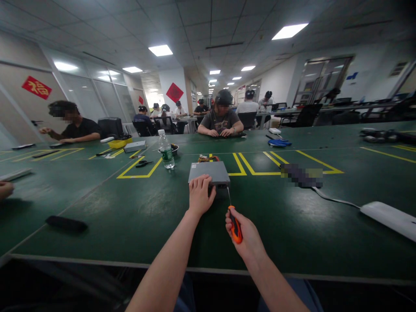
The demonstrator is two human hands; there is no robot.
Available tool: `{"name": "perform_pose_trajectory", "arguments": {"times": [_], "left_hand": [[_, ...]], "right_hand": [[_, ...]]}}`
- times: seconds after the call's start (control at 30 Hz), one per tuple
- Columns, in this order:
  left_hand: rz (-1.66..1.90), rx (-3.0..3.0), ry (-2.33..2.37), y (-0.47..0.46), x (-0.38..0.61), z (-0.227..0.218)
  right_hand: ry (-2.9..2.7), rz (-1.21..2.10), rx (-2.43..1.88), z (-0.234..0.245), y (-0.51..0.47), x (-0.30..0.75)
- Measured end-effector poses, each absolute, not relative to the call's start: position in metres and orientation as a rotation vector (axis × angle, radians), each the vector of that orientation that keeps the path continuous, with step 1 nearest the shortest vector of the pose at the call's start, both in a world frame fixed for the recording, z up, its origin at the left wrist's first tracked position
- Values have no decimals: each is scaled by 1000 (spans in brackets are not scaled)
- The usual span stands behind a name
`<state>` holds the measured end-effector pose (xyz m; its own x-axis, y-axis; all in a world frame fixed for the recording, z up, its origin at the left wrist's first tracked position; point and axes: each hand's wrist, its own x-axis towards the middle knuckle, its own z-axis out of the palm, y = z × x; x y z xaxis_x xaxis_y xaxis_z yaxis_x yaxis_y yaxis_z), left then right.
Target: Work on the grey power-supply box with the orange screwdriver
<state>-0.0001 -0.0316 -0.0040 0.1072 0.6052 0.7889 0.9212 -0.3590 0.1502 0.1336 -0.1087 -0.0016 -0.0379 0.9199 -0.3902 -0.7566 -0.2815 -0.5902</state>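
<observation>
A grey metal computer power supply [212, 170] lies on the green table with its socket side facing me and a bundle of coloured cables behind it. My left hand [200, 195] holds it at the front left, fingers laid over the top and thumb by the front face. In my right hand [243, 232] is a screwdriver [235, 225] with an orange and black handle, gripped in closed fingers. Its thin shaft points up and away from me, the tip at the front right corner of the power supply. Whether the tip sits in a screw cannot be made out.
Behind the power supply stand a water bottle [167, 151] and a dark bowl [173, 150]. Pliers [143, 164] lie left of them. A white power strip [390, 216] is at right, a black object [66, 223] at left. Co-workers sit across and to the left; one hand [5, 190] shows at the left edge.
</observation>
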Motion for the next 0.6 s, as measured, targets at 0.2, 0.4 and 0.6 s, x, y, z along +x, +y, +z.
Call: {"name": "perform_pose_trajectory", "arguments": {"times": [0.2, 0.4, 0.6], "left_hand": [[-1131, -2009, -1499, -32, 0, -4], [-1118, -2011, -1498, -32, 0, -4], [-1127, -2016, -1500, -32, 0, -4]], "right_hand": [[-262, 1739, -786, 1, -111, 135], [-295, 1659, -768, -3, -110, 132], [-273, 1725, -767, -2, -111, 135]]}}
